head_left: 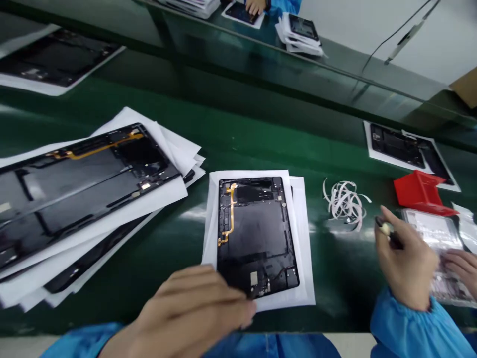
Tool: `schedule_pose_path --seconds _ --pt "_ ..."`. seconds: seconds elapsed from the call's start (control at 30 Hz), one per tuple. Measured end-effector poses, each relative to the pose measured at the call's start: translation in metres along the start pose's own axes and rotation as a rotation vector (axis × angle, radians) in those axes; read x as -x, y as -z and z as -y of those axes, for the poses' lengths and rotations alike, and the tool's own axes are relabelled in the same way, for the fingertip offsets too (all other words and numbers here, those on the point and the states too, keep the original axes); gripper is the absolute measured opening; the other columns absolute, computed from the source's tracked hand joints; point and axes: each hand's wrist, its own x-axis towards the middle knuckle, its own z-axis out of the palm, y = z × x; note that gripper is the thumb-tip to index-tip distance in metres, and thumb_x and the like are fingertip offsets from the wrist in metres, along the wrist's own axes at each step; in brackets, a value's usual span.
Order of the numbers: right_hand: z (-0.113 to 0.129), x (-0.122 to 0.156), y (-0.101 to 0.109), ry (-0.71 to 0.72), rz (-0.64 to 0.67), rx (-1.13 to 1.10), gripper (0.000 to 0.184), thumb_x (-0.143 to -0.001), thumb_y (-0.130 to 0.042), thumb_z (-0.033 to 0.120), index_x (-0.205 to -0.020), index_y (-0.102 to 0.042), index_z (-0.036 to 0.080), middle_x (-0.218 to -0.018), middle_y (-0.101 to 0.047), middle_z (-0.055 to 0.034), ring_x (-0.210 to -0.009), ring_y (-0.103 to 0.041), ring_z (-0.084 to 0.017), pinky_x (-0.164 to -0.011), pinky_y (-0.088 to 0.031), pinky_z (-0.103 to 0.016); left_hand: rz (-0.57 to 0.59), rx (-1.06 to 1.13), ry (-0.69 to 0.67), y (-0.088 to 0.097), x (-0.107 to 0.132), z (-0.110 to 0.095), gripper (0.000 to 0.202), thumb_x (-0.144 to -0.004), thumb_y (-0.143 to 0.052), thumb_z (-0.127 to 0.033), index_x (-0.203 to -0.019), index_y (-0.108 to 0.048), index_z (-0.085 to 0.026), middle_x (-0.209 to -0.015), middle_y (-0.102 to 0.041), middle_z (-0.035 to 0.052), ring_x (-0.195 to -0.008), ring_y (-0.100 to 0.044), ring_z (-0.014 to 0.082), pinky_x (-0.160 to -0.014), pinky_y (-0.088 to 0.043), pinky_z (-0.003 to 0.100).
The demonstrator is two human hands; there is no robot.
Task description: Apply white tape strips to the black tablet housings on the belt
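A black tablet back housing (261,223) with an orange flex cable (232,211) lies on white paper sheets (304,248) in front of me. My left hand (190,313) reaches over its lower left corner, fingers stretched out and close together; whether the fingertips touch it I cannot tell. On the right, my right hand (408,261) is closed around a short dark pen-like tool (383,226), mostly hidden by the fingers. Just beyond that hand lies a clear plastic tray (434,223) with small parts. Another person's hand (462,268) rests on the tray.
A stack of larger housings (93,174) between paper sheets fills the left side. Curled white strips (346,201) lie near a red bin (421,194). More housings (397,144) are at the back right. Across a raised shelf, another person's hand (255,6) touches a housing.
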Motion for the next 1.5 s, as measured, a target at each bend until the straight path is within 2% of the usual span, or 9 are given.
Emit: schedule_pose_path --seconds 0.07,0.17,0.3,0.47,0.6,0.77,0.87,1.1,1.5 --pt "0.032 -0.002 0.005 0.084 0.099 -0.187 0.027 -0.088 -0.062 0.027 -0.113 -0.071 0.021 -0.103 -0.074 -0.008 -0.088 -0.071 -0.024 -0.08 -0.057 -0.036 -0.012 0.104 0.034 0.005 -0.027 0.004 0.018 -0.094 -0.057 -0.01 -0.104 -0.068 -0.02 -0.086 -0.069 0.0024 -0.067 -0.065 0.0114 -0.059 -0.054 0.021" --pt "0.085 -0.005 -0.003 0.245 0.536 -0.601 0.037 -0.086 -0.063 0.018 -0.122 -0.065 0.028 -0.11 -0.073 -0.0028 -0.086 -0.073 -0.019 -0.076 -0.061 -0.029 -0.119 0.109 0.117 0.001 -0.052 0.018 0.014 -0.089 -0.067 -0.01 -0.099 -0.072 -0.018 -0.088 -0.059 0.002 -0.069 -0.06 0.0101 -0.055 -0.049 0.02" --pt "0.132 -0.011 -0.033 0.115 0.774 -0.956 0.054 -0.084 -0.063 0.009 -0.132 -0.055 0.03 -0.104 -0.074 0.0005 -0.074 -0.074 -0.013 -0.065 -0.062 -0.022 -0.209 0.151 0.175 -0.012 -0.067 0.042 0.006 -0.085 -0.072 -0.015 -0.089 -0.074 -0.019 -0.091 -0.057 0.0019 -0.076 -0.058 0.0113 -0.062 -0.05 0.023" --pt "0.14 -0.019 -0.054 -0.02 0.756 -1.047 0.054 -0.08 -0.07 0.014 -0.131 -0.055 0.027 -0.077 -0.073 0.0042 -0.066 -0.07 -0.011 -0.055 -0.056 -0.016 -0.315 0.216 0.305 -0.023 -0.065 0.058 0.036 -0.082 -0.077 -0.026 -0.115 -0.065 -0.023 -0.102 -0.063 0.0025 -0.093 -0.061 0.0163 -0.085 -0.052 0.03" --pt "0.139 -0.027 -0.055 0.075 0.774 -0.965 0.024 -0.082 -0.068 0.016 -0.104 -0.072 0.025 -0.079 -0.072 0.0025 -0.061 -0.065 -0.009 -0.046 -0.045 -0.014 -0.484 -0.079 0.365 -0.041 -0.025 0.037 0.042 -0.092 -0.065 -0.034 -0.13 -0.052 -0.022 -0.12 -0.056 0.0078 -0.111 -0.056 0.0211 -0.095 -0.048 0.034" --pt "0.142 -0.033 -0.061 0.162 0.81 -0.956 0.005 -0.084 -0.069 0.019 -0.084 -0.073 0.022 -0.076 -0.07 0.0022 -0.059 -0.059 -0.008 -0.045 -0.041 -0.017 -0.059 -0.425 0.207 -0.075 0.031 0.003 0.028 -0.101 -0.047 -0.039 -0.115 -0.067 -0.026 -0.122 -0.06 0.0056 -0.121 -0.048 0.0245 -0.104 -0.035 0.035" --pt "0.141 -0.032 -0.067 0.163 0.788 -0.948 0.004 -0.083 -0.073 0.024 -0.081 -0.071 0.021 -0.076 -0.069 0.0022 -0.064 -0.061 -0.01 -0.053 -0.046 -0.019 0.054 -0.511 0.208 -0.088 0.039 0.001 0.03 -0.1 -0.049 -0.042 -0.121 -0.066 -0.03 -0.13 -0.061 0.0008 -0.124 -0.046 0.0247 -0.107 -0.029 0.036" --pt "0.133 -0.026 -0.095 0.264 0.598 -0.916 0.008 -0.084 -0.071 0.015 -0.087 -0.073 0.023 -0.109 -0.062 -0.0044 -0.089 -0.064 -0.016 -0.065 -0.052 -0.026 0.035 -0.516 0.176 -0.091 0.037 0.011 0.027 -0.098 -0.055 -0.041 -0.117 -0.068 -0.028 -0.122 -0.067 -0.0006 -0.116 -0.053 0.0203 -0.106 -0.031 0.034" --pt "0.131 -0.02 -0.115 0.297 0.606 -0.893 0.033 -0.075 -0.053 -0.002 -0.087 -0.072 0.022 -0.106 -0.061 -0.0051 -0.071 -0.057 -0.014 -0.065 -0.053 -0.031 0.006 -0.496 0.173 -0.092 0.039 0.011 0.027 -0.101 -0.049 -0.04 -0.113 -0.07 -0.027 -0.11 -0.07 0.001 -0.11 -0.058 0.0194 -0.103 -0.035 0.033"
